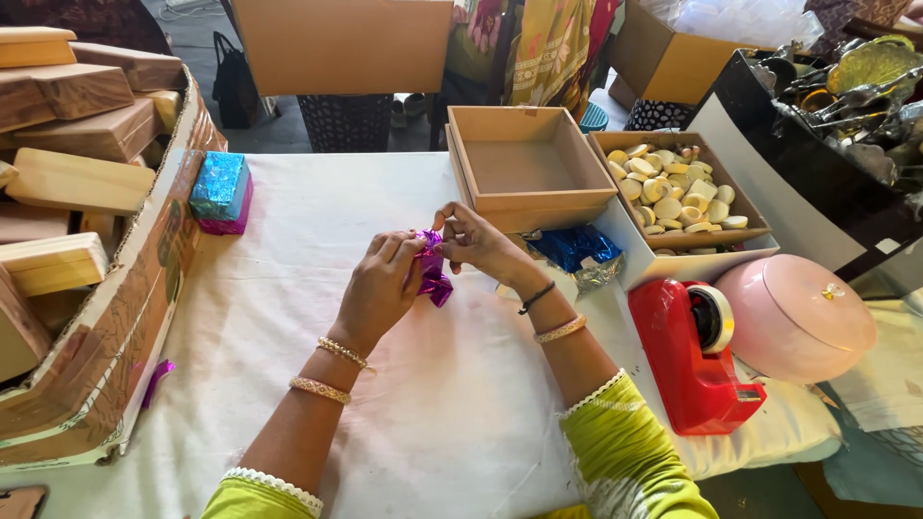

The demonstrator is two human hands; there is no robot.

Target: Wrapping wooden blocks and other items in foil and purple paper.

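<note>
Foil packet (432, 269) between hands — long axis toward person

bare cloth (317, 288) left of hands, tape dispenser (694, 356) right

White-clothed table (317, 288) — red tape dispenser (694, 356), open boxes (529, 168), foil-wrapped parcel (221, 192).

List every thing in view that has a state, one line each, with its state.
left hand: gripping the purple foil piece
right hand: pinching the same foil
purple foil piece: crumpled, held above the white cloth
empty wooden box: open, lidless
box of pale discs: open, partly filled
red tape dispenser: roll loaded
blue-wrapped block: wrapped, stacked on a pink one
pink round container: lid on
</note>
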